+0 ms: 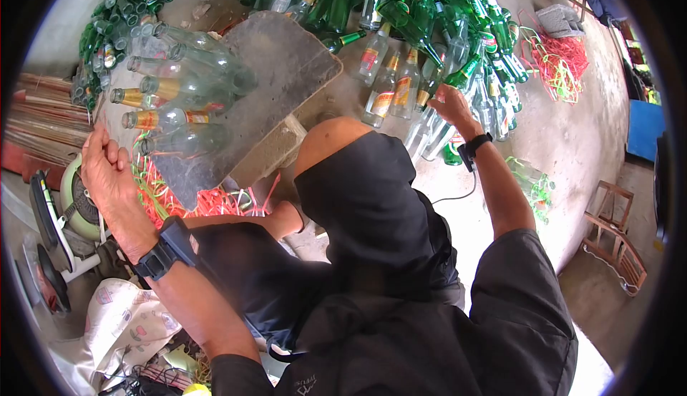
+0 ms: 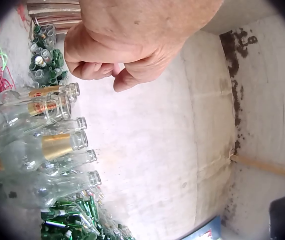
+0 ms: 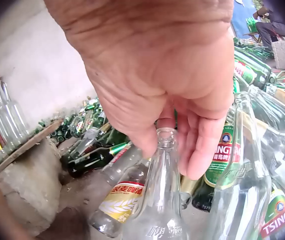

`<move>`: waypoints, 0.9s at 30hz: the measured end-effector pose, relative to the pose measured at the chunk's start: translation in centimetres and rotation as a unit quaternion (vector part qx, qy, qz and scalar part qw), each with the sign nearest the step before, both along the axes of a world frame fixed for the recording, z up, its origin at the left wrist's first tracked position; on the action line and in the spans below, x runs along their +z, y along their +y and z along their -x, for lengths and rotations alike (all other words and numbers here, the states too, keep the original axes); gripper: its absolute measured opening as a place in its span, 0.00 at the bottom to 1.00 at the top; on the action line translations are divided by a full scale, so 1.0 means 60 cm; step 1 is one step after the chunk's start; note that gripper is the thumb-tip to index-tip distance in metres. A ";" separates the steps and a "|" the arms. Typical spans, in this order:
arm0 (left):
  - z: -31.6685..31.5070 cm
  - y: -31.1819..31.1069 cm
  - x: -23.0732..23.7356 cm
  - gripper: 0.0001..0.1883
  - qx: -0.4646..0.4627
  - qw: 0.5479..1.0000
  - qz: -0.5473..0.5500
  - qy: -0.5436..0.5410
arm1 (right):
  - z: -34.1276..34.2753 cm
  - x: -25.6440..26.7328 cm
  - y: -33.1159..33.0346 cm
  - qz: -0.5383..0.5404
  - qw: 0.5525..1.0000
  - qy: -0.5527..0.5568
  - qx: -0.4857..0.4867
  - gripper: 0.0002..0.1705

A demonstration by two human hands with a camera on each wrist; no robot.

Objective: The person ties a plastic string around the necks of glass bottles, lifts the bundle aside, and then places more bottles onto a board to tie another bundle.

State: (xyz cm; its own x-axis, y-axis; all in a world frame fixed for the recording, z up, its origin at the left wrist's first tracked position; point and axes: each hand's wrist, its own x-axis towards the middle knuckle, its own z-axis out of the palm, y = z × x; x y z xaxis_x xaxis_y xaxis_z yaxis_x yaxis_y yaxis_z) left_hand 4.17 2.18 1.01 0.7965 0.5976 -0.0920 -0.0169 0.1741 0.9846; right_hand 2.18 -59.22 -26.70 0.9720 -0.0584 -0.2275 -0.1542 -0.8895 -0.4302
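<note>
My right hand [image 1: 454,108] reaches down to a clear glass bottle [image 3: 157,200] standing on the floor. Thumb and fingers close around its mouth and upper neck in the right wrist view. Beside it stand another clear bottle [image 3: 242,185] and a bottle with a red and gold label [image 3: 120,200]. My left hand [image 1: 111,167] hangs in the air with loosely curled fingers and holds nothing. It is just left of several clear bottles [image 1: 189,138], some with gold neck foil, standing together on a dark board [image 1: 286,56].
Green bottles [image 1: 429,9] lie heaped beyond the board and along the wall. Red plastic strapping [image 1: 562,66] lies at the right, with more strapping [image 1: 215,201] under the board. A fan-like appliance [image 1: 75,199] stands at the left, and a wooden frame [image 1: 612,245] at the right.
</note>
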 end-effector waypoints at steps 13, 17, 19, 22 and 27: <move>0.005 -0.011 0.001 0.09 0.000 1.000 0.007 -0.010 | 0.192 0.111 0.090 -0.057 0.996 -0.060 0.039 0.20; 0.011 -0.007 -0.001 0.10 -0.014 1.000 0.017 -0.014 | 0.227 0.133 0.109 -0.021 0.999 0.017 0.040 0.20; 0.015 -0.005 -0.002 0.09 -0.034 0.999 0.028 -0.030 | 0.233 0.141 0.120 -0.033 0.999 0.024 0.013 0.20; 0.015 -0.019 -0.002 0.09 0.007 0.999 0.013 -0.029 | 0.236 0.141 0.126 -0.016 0.999 0.028 0.011 0.20; 0.018 -0.029 0.003 0.11 0.047 0.997 0.041 -0.038 | 0.198 0.184 0.142 0.033 0.999 0.007 0.023 0.18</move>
State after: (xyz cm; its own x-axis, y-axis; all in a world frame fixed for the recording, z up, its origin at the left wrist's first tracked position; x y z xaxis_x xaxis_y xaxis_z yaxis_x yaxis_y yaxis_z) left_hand 3.07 0.44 1.17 0.7435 0.6633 -0.0853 -0.1111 0.2482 0.9623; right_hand -9.69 -50.69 -15.65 0.9709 -0.0293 -0.2378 -0.1179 -0.9224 -0.3679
